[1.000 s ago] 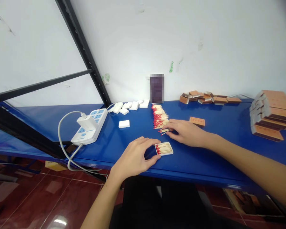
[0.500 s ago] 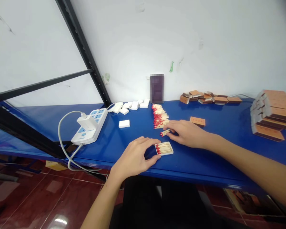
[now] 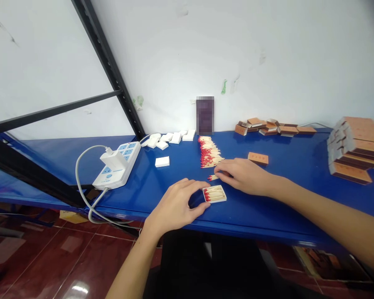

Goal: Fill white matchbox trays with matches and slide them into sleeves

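Observation:
A small white matchbox tray (image 3: pixel 215 194) full of red-tipped matches lies near the front edge of the blue table (image 3: pixel 268 203). My left hand (image 3: pixel 177 203) grips the tray's left end between thumb and fingers. My right hand (image 3: pixel 241 175) rests just behind the tray, its fingers pinched on a few loose matches (image 3: pixel 212 177). Behind it lies a long pile of red-tipped matches (image 3: pixel 208 151).
A white power strip (image 3: pixel 118 164) with a plugged adapter and cable sits at the left. White inner trays (image 3: pixel 171 138) lie by the wall, one (image 3: pixel 162 161) apart. Orange matchbox sleeves (image 3: pixel 272 126) and one single (image 3: pixel 258 158) lie behind; a stack (image 3: pixel 353 149) stands right. A black shelf post (image 3: pixel 112 74) slants left.
My right hand has drawn a few matches out of the pile and pulled them toward the tray. My left hand and the tray have stayed in place.

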`<state>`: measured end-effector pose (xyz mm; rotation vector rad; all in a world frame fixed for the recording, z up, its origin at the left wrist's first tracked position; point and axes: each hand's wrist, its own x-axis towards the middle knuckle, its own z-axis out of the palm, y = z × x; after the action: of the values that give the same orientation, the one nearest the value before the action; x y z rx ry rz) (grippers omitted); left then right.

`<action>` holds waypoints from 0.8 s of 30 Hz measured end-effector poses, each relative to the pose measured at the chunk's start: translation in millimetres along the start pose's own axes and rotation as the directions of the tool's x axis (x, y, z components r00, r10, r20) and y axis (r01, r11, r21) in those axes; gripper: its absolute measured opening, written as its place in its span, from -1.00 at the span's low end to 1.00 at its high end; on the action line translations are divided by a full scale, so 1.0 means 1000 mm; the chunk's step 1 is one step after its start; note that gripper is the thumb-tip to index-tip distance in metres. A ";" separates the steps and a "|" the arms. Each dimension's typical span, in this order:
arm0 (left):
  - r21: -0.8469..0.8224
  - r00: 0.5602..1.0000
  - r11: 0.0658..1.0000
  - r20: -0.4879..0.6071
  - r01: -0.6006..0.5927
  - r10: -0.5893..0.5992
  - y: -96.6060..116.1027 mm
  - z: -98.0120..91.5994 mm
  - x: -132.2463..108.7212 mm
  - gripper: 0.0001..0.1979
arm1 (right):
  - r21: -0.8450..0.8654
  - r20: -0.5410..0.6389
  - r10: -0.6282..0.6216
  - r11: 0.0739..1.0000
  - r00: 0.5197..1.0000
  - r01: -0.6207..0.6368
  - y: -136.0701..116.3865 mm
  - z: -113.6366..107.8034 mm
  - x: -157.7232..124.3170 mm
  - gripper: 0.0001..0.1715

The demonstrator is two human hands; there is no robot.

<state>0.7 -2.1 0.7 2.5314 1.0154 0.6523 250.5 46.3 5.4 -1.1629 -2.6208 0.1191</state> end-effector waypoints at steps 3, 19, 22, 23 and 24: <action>-0.003 1.000 1.000 -0.003 -0.001 0.001 0.000 0.000 0.000 -0.65 | 0.011 -0.003 0.037 0.999 0.999 -0.037 0.001 0.001 0.000 -0.76; 0.002 1.000 1.000 -0.006 0.003 -0.003 -0.001 0.001 0.000 -0.66 | -0.055 -0.002 0.167 0.985 0.986 -0.166 0.005 0.003 0.001 -0.82; -0.003 1.000 1.000 -0.002 0.004 -0.004 0.000 0.001 0.000 -0.66 | -0.046 0.008 0.157 0.987 0.987 -0.157 0.005 0.003 0.001 -0.86; -0.004 1.000 1.000 -0.001 0.004 -0.004 0.000 0.000 0.000 -0.66 | -0.036 0.011 0.148 0.988 0.989 -0.147 0.004 0.002 0.001 -0.85; -0.005 1.000 1.000 -0.003 0.003 -0.003 0.000 0.000 0.000 -0.66 | -0.027 0.014 0.140 0.990 0.990 -0.140 0.003 0.002 0.001 -0.83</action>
<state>0.7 -1.8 0.3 2.5249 1.0173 0.6566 251.6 48.8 3.5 -1.3600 -2.5598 0.1233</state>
